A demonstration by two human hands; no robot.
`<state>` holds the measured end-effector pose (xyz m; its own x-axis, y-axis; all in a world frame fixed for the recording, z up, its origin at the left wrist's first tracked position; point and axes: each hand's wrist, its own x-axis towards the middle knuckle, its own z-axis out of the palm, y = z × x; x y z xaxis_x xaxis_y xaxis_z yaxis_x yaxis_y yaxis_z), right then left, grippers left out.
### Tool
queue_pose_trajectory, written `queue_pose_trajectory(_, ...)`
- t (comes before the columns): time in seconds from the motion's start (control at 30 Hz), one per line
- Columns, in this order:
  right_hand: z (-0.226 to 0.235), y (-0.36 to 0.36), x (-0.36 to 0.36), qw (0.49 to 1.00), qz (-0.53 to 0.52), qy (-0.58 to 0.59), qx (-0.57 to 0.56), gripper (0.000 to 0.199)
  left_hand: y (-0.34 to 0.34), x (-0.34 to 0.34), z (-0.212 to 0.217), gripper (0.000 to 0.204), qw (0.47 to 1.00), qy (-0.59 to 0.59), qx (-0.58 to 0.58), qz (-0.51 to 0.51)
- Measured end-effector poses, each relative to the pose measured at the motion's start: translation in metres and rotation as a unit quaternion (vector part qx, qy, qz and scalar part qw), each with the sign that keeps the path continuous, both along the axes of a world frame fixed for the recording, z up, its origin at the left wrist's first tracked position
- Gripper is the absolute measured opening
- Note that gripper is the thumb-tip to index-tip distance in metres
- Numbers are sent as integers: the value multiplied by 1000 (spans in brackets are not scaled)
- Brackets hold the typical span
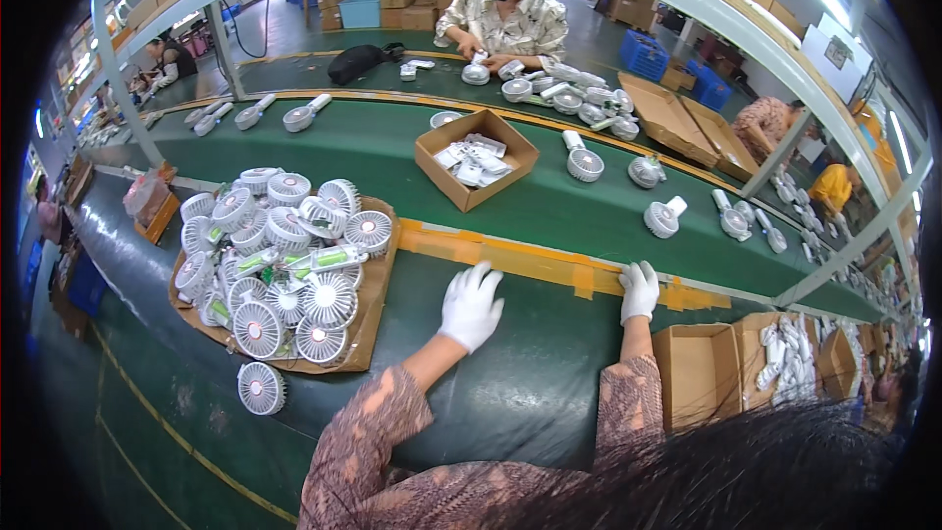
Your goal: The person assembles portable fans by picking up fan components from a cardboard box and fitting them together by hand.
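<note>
My left hand (pixel 472 307), in a white glove, lies on the dark green bench (pixel 491 388) with its fingers apart and nothing in it. Its fingertips are close to the orange tape (pixel 510 257) along the bench's far edge. Farther right, my right hand (pixel 640 292), gloved the same way, rests at that taped edge, fingers stretched forward and holding nothing visible. Left of my left hand, a cardboard tray (pixel 381 306) carries a heap of white handheld fans (pixel 330 300), some with green parts showing. A single fan (pixel 262 389) sits beside the tray's near corner.
Beyond the tape runs a green conveyor belt (pixel 363 159) with spaced fans and a cardboard box (pixel 469 198) of white parts. An open carton (pixel 699 368) stands right of my right arm, next to a box of white parts (pixel 785 358). Across the belt, a person (pixel 505 20) handles a fan.
</note>
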<state>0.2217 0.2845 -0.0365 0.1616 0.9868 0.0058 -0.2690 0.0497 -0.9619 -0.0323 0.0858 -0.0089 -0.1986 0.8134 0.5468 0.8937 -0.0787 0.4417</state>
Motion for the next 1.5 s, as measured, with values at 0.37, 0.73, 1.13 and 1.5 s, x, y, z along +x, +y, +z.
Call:
queue_pose_trajectory(0.37,-2,-60,-29,989,133,-63,-4,38,134,-111,19,21,954,123,-207,180)
queue_pose_trajectory(0.73,2,-65,-29,985,145,-95,6,32,69,-23,37,18,980,191,-50,-19)
queue_pose_trajectory(1.13,90,-126,-46,802,174,-529,217,54,-67,99,11,23,980,120,-64,-144)
queue_pose_trajectory(1.5,98,-115,-73,583,328,-735,111,102,-79,119,-3,21,969,107,-63,-216)
